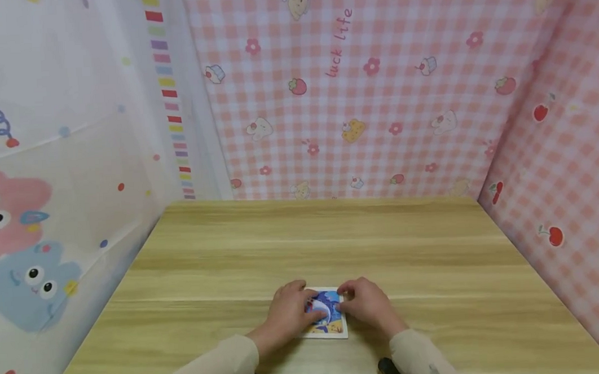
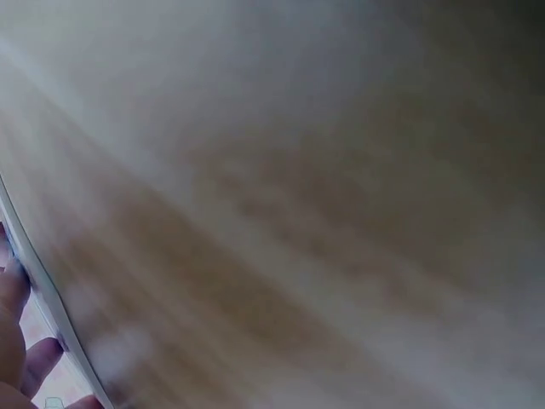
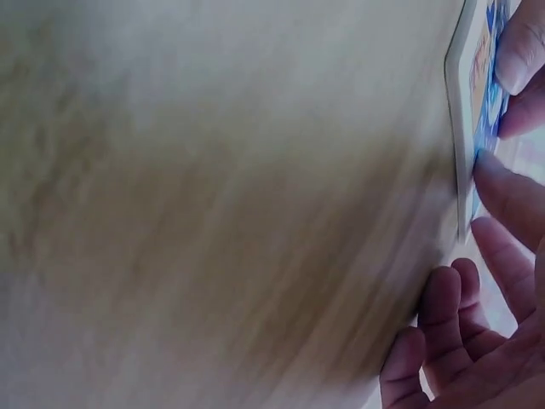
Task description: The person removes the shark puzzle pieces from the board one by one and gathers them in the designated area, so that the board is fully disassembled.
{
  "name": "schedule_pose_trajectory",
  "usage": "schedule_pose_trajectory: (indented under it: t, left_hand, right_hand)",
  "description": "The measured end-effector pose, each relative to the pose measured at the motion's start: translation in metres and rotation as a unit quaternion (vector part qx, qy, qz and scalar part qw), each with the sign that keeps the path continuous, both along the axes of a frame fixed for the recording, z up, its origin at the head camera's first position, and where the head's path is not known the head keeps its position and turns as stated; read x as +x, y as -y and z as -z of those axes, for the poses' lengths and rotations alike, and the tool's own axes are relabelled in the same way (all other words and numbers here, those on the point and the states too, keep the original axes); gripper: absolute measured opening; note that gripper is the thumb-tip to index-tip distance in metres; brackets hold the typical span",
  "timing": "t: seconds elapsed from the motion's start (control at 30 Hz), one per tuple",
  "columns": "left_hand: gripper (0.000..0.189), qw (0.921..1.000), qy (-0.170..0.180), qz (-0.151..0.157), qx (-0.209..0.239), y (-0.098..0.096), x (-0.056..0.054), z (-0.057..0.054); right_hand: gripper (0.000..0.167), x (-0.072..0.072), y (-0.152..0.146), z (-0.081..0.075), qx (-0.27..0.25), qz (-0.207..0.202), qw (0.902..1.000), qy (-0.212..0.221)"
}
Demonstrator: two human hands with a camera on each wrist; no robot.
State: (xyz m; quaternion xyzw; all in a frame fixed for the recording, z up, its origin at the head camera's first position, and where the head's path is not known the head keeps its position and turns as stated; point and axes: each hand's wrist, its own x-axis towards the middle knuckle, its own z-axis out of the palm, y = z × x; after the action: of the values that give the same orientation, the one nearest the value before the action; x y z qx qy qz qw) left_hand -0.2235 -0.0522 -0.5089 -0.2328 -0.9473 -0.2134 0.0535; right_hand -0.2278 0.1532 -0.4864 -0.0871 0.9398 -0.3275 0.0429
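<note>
A small picture puzzle [image 1: 331, 330] in a white frame lies flat on the wooden table, near its front. Its picture is mostly blue, with a dolphin-like shape and a sandy strip at the bottom. My left hand [image 1: 288, 311] reaches over the left part, thumb and forefinger touching the picture surface. On the right side, my right hand [image 1: 368, 303] touches the edge with thumb and forefinger; its other fingers [image 3: 440, 311] bend loosely beside the frame in the right wrist view. The left wrist view catches only the frame's white edge [image 2: 47, 298] and some fingertips. My hands cover the picture's left part.
The wood-grain table [image 1: 328, 242] stretches away behind the puzzle. A pink checked cloth [image 1: 356, 99] hangs at the back, another checked cloth [image 1: 574, 184] at the right, and a white cartoon-print cloth [image 1: 91, 181] at the left. Dark wrist devices [image 1: 388, 369] show under the sleeves.
</note>
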Motion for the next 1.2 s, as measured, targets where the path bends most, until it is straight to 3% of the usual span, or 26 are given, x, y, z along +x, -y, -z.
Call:
schedule_pose_trajectory:
  t: [0.27, 0.67, 0.9, 1.2]
  left_hand:
    - [0.048, 0.9997, -0.021, 0.012, 0.002, 0.002, 0.001, 0.0]
    - [0.045, 0.9993, -0.026, -0.021, -0.017, -0.004, -0.001, -0.001]
    - [0.044, 0.9989, -0.031, -0.029, -0.019, -0.006, -0.002, 0.002]
    - [0.043, 0.9993, -0.016, -0.024, -0.022, -0.006, 0.001, -0.002]
  right_hand:
    - [0.026, 0.004, 0.005, -0.001, -0.004, 0.01, 0.9999, 0.001]
    - [0.028, 0.001, 0.011, -0.004, -0.014, 0.026, 0.9992, 0.026]
    - [0.027, -0.001, 0.009, -0.007, -0.123, 0.05, 0.9882, 0.077]
    - [0.022, -0.002, 0.006, -0.006, -0.208, 0.085, 0.9676, 0.115]
